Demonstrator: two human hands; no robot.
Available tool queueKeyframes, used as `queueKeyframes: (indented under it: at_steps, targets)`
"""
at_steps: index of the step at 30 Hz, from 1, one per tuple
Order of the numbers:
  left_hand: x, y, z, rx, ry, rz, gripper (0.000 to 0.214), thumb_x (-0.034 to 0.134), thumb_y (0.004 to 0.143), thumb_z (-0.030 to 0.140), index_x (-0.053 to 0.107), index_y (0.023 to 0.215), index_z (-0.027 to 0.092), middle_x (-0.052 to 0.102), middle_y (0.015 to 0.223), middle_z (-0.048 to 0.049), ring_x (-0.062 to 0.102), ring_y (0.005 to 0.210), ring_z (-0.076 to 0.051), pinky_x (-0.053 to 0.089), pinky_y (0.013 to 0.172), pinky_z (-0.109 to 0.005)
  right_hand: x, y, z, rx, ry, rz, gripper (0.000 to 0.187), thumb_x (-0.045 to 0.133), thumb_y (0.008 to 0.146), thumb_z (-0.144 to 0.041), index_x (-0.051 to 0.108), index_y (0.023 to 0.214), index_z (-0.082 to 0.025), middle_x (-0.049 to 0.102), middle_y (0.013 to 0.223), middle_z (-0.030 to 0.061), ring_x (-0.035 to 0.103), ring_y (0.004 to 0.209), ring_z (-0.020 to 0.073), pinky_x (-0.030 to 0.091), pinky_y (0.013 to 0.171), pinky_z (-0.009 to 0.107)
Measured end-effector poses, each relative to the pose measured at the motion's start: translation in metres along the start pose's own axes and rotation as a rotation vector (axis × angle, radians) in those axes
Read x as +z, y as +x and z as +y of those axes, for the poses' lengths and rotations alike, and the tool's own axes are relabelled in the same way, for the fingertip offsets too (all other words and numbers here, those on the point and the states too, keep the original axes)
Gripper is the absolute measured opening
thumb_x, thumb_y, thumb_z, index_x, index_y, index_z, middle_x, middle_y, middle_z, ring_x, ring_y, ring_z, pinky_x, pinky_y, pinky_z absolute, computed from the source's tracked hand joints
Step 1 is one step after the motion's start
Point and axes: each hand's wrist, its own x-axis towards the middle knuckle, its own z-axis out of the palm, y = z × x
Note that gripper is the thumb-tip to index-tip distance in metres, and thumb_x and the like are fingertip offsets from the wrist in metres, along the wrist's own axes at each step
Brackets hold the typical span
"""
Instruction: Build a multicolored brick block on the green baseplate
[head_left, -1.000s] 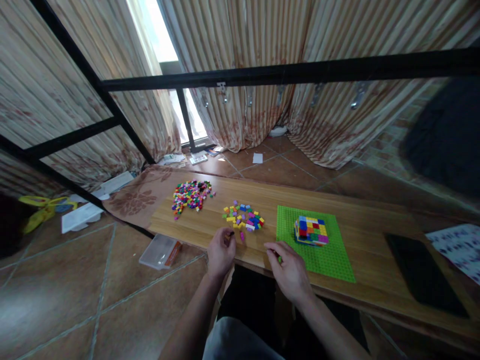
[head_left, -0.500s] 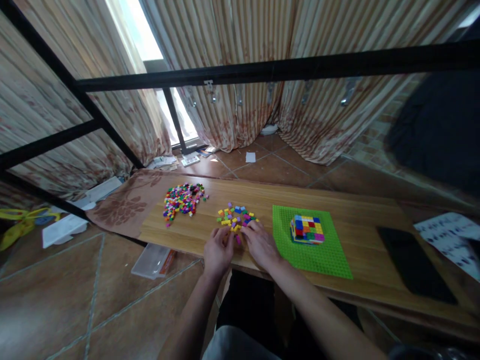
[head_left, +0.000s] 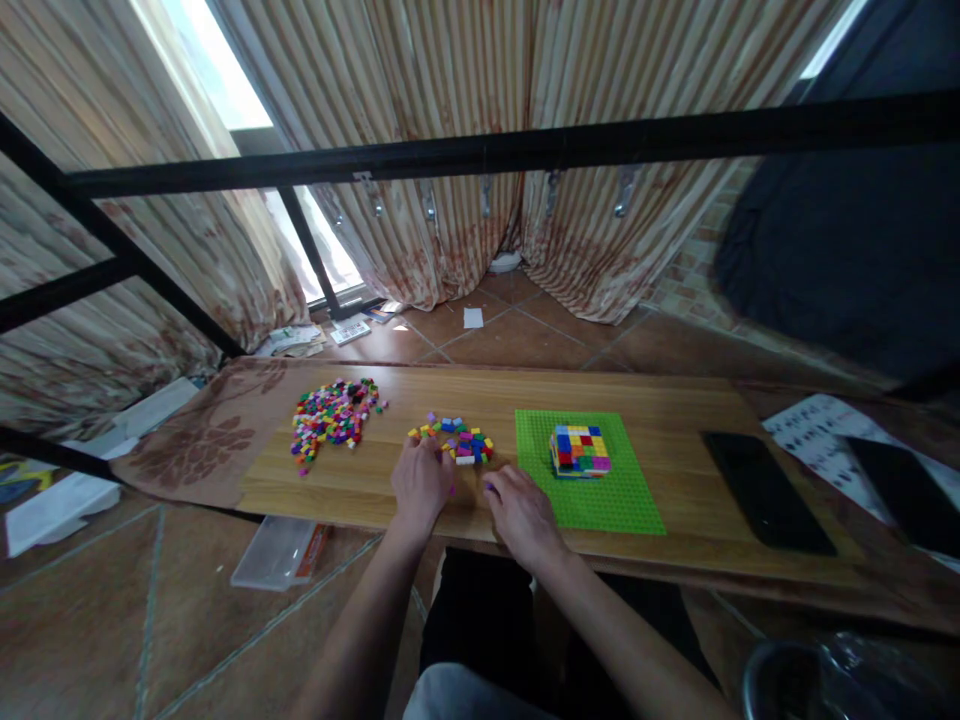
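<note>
Multicoloured small brick pile (head_left: pixel 457 442) is seen on wooden counter (head_left: pixel 675 420), at 12 o'clock just beyond left hand (head_left: pixel 420 482), nearer than right hand (head_left: pixel 521 510); both grips' closure cannot be told.

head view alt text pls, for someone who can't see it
A person's left hand and right hand rest on a wooden table by a small pile of coloured bricks. A larger pile lies to the left; to the right, a multicoloured block stands on a green baseplate.

a lived-in home room: striped curtains (head_left: pixel 450 150) over a window, terracotta floor tiles (head_left: pixel 525 335), low wooden table (head_left: pixel 675 440).
</note>
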Motion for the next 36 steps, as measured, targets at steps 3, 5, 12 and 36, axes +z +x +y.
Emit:
queueKeyframes:
  at_steps: [3, 5, 12, 36]
  targets:
    - [-0.002, 0.002, 0.006, -0.004, 0.040, 0.006, 0.019, 0.051, 0.084, 0.031, 0.066, 0.084, 0.020, 0.065, 0.092, -0.0095, 0.063, 0.081, -0.021, 0.047, 0.067, -0.029, -0.010, -0.009, 0.000, 0.016, -0.032, 0.022, 0.015, 0.046, 0.092, -0.018, 0.061, 0.091, -0.022, 0.060, 0.090, 0.0056, 0.054, 0.090, 0.0216, 0.042, 0.082, 0.034]
    - [-0.001, 0.004, 0.009, -0.004, 0.058, 0.019, 0.020, 0.051, 0.084, 0.031, 0.066, 0.085, 0.019, 0.066, 0.091, -0.0103, 0.063, 0.083, -0.021, 0.048, 0.068, -0.029, -0.013, -0.009, -0.001, 0.018, -0.075, 0.011, 0.013, 0.048, 0.091, -0.018, 0.061, 0.090, -0.022, 0.060, 0.091, 0.0060, 0.053, 0.089, 0.0224, 0.042, 0.081, 0.034]
    - [-0.002, 0.015, 0.018, -0.049, 0.031, -0.061, 0.021, 0.051, 0.082, 0.029, 0.068, 0.083, 0.017, 0.067, 0.093, -0.0131, 0.065, 0.087, -0.025, 0.050, 0.074, -0.033, -0.008, -0.003, -0.001, 0.029, -0.116, -0.047, 0.013, 0.051, 0.088, -0.015, 0.063, 0.090, -0.021, 0.061, 0.090, 0.0067, 0.053, 0.089, 0.0228, 0.042, 0.081, 0.034]
    - [-0.014, -0.014, 0.025, 0.019, -0.055, -0.056, 0.026, 0.042, 0.092, 0.033, 0.064, 0.092, 0.019, 0.070, 0.090, -0.0090, 0.065, 0.082, -0.021, 0.043, 0.068, -0.029, -0.092, -0.026, 0.079, -0.019, -0.099, 0.400, 0.022, 0.050, 0.092, -0.034, 0.067, 0.097, -0.022, 0.064, 0.097, 0.0066, 0.058, 0.092, 0.0225, 0.049, 0.083, 0.038]
